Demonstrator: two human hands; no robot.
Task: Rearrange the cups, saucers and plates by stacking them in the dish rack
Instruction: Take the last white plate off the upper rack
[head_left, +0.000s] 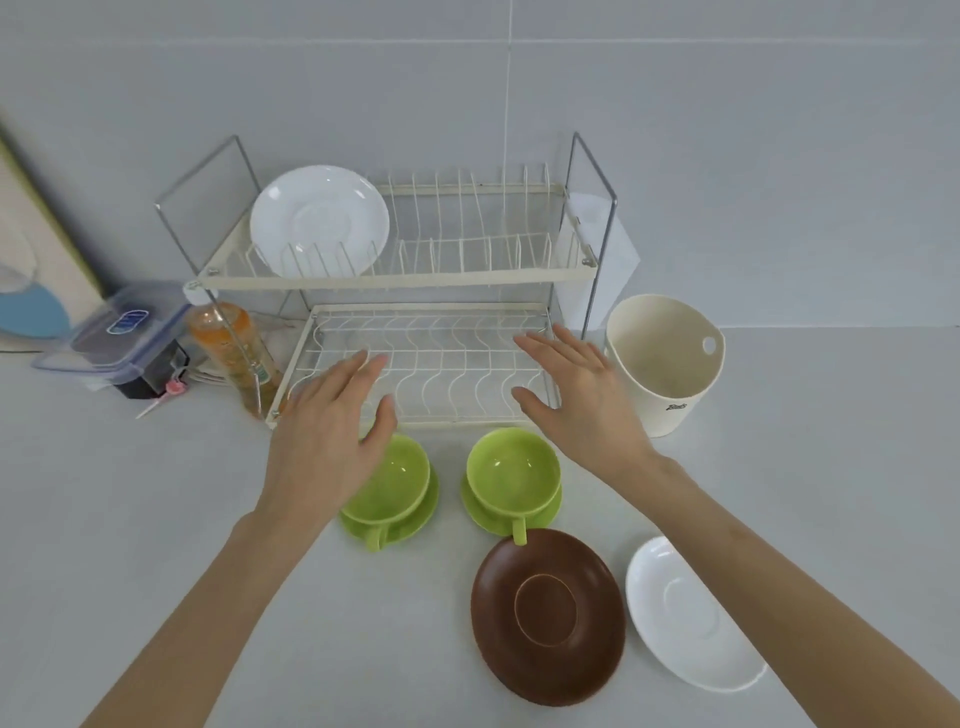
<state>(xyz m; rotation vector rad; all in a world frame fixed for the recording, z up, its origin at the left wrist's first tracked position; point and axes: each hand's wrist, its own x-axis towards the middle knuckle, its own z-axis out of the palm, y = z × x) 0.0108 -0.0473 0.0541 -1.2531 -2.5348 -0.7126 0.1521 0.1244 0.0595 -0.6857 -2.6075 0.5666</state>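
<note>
The two-tier wire dish rack (415, 280) stands at the back of the grey worktop (130, 519), against a pale tiled wall. One white plate (319, 221) already stands upright in the rack's upper tier, at its left end; the lower tier is bare. In front of the rack lie a brown saucer (548, 616) and, to its right, a white saucer (685, 613). Just before the rack's front rail sit two green cups (392, 480) (513, 475), each on a green saucer (511, 514). These look like glazed ceramic: stiff, slick and breakable, best taken by the rim or the cup handle. Left hand (327, 431) and right hand (582, 400) hover flat over the cups, fingers (358, 369) spread and holding nothing. A cream tub (662, 364) stands right of the rack.
</note>
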